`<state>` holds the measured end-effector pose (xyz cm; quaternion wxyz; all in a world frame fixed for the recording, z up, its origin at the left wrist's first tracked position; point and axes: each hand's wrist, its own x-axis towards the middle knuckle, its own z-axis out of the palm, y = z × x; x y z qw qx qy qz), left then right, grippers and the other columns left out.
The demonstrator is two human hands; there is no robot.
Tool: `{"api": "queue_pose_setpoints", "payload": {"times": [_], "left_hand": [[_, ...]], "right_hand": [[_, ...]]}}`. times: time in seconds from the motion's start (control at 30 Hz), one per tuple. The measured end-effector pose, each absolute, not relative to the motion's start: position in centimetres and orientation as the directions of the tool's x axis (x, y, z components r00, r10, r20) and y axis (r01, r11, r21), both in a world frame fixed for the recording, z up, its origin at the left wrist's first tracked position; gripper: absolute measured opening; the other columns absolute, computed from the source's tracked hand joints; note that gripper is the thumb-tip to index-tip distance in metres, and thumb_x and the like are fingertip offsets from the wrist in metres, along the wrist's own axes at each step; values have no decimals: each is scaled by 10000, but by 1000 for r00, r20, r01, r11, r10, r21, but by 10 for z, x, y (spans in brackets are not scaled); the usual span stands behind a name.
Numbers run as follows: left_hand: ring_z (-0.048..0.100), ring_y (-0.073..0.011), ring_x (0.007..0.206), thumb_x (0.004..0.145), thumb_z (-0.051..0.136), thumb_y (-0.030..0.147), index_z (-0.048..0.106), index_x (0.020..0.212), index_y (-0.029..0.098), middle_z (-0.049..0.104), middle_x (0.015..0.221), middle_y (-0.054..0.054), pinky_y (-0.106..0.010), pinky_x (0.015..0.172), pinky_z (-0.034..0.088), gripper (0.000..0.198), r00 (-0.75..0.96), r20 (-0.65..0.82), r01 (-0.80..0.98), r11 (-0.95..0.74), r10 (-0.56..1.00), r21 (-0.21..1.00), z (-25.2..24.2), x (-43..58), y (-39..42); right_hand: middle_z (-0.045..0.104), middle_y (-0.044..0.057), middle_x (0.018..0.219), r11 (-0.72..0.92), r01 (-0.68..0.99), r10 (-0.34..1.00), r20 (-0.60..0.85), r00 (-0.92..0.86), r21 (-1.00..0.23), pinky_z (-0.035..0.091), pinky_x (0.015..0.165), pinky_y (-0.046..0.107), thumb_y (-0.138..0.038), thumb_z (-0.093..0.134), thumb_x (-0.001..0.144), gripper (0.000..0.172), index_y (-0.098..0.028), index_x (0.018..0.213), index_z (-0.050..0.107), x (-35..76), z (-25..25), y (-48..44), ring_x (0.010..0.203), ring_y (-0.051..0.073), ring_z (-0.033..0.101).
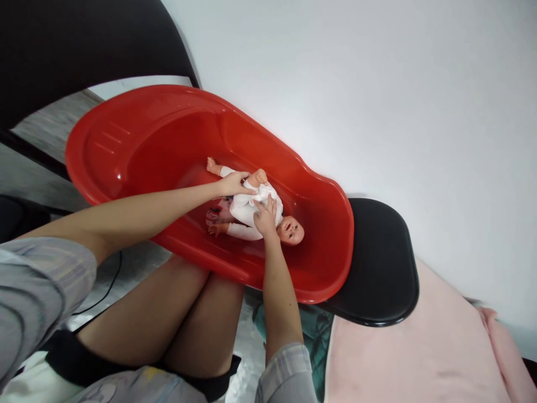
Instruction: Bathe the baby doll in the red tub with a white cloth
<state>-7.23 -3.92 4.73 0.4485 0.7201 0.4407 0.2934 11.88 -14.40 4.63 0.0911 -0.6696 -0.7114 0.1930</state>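
A baby doll (pixel 289 228) in a white bodysuit (pixel 245 208) lies on its back inside a red baby bathtub (pixel 327 263), its head toward the right end. My left hand (pixel 235 184) grips the bodysuit near the doll's raised limb, thumb and fingers closed on the cloth. On the front of the bodysuit, closer to the head, my right hand (pixel 266 216) has its fingers closed on the fabric. Something pink and patterned (pixel 216 211) shows beside the doll's lower body, partly hidden by my left forearm.
The tub rests across a black seat (pixel 377 257) at the right, with a black chair back (pixel 104 45) at the upper left. A white wall (pixel 377 101) runs along the far side. Pink cloth (pixel 398 347) and dark green quilted cloth (pixel 323 336) lie at the lower right.
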Motion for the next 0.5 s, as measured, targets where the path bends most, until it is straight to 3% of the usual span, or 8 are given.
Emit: {"api": "queue_pose_setpoints", "payload": {"times": [0.1, 0.2, 0.37, 0.5], "left_hand": [[702, -292, 956, 706, 817, 549, 689, 1106, 117, 749, 1031, -118, -360, 813, 553, 603, 400, 9, 403, -185, 917, 896, 47, -73, -40], [706, -296, 934, 662, 835, 574, 687, 1071, 116, 748, 1007, -125, -341, 770, 541, 632, 400, -4, 400, -170, 917, 900, 45, -72, -40], [708, -303, 1036, 659, 845, 578, 713, 1136, 137, 761, 1114, -104, -333, 875, 548, 663, 466, -2, 359, -187, 885, 914, 52, -71, -44], [693, -318, 1109, 669, 855, 549, 717, 1219, 140, 757, 1191, -106, -346, 937, 542, 699, 483, -3, 392, -214, 875, 895, 56, -71, -45]], "right_hand": [[169, 55, 1785, 23, 933, 975, -198, -100, -359, 144, 1321, 619, -44, 498, 922, 645, -244, 1523, 619, 118, 45, -144, 1667, 350, 28], [146, 58, 1789, 1, 939, 983, -174, -64, -344, 142, 1327, 604, -17, 436, 917, 663, -217, 1525, 607, 121, 49, -143, 1671, 321, 19], [53, 60, 1797, -87, 947, 983, -183, 30, -311, 87, 1334, 623, -36, 419, 924, 750, -155, 1665, 393, 129, 53, -142, 1670, 322, -40], [191, 93, 1775, -109, 909, 982, -186, 36, -403, 59, 1351, 582, -28, 454, 907, 768, -87, 1667, 364, 134, 53, -137, 1670, 323, 7]]}}
